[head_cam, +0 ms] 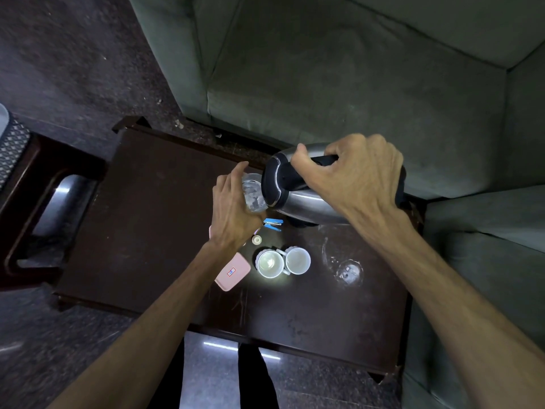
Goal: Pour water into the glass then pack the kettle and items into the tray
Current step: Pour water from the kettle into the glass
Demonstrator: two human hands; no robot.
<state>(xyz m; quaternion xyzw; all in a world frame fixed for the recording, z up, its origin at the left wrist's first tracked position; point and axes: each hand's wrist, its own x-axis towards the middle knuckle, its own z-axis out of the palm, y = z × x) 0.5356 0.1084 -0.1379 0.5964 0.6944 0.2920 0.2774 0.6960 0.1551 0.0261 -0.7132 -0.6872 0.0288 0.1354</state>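
Over the dark counter the pouring step is in hand: the right hand grips the steel kettle by its handle, tipped spout-down onto the glass that the left hand holds wrapped. Next, I'd judge, comes righting the kettle and setting the glass down. Two white cups, a pink box, a blue stapler and a second glass crowd the landing space. I see no tray.
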